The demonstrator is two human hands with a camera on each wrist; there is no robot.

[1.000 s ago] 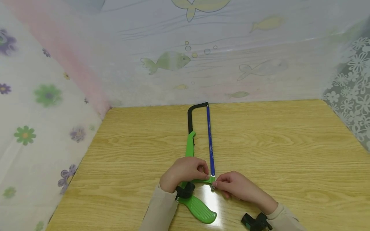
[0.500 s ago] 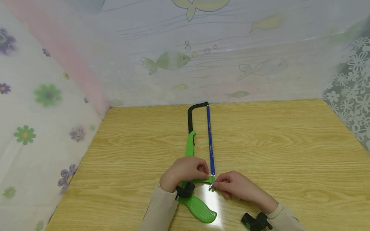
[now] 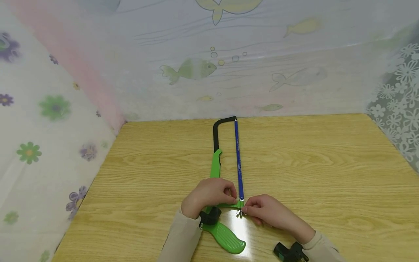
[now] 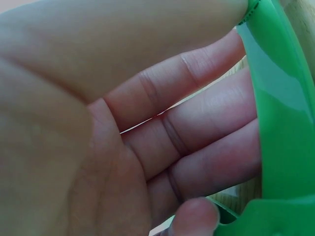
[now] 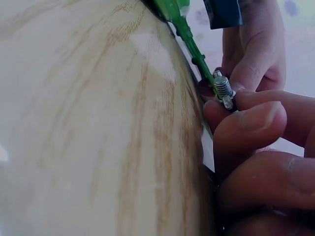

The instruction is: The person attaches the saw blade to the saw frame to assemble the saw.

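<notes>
A hacksaw (image 3: 215, 165) with a green and black frame lies flat on the table, its blue blade (image 3: 239, 163) on the right side. My left hand (image 3: 211, 191) grips the green frame near the handle (image 3: 229, 238), and its fingers pass behind the green plastic (image 4: 283, 98) in the left wrist view. At the blade's near end sits a metal wing nut (image 3: 240, 214). The fingers of my right hand (image 3: 270, 213) pinch at this nut from the right. In the right wrist view, a threaded bolt end (image 5: 222, 86) sticks out beside those fingertips.
The wood-grain table (image 3: 311, 156) runs back to a wall sheet (image 3: 248, 87) printed with fish. A flowered sheet (image 3: 49, 134) borders the left side. Black wrist cameras (image 3: 210, 216) are strapped on both wrists.
The wing nut has turned: its wings now show spread apart, where they looked narrow a second ago. Both hands and the hacksaw have stayed almost in place.
</notes>
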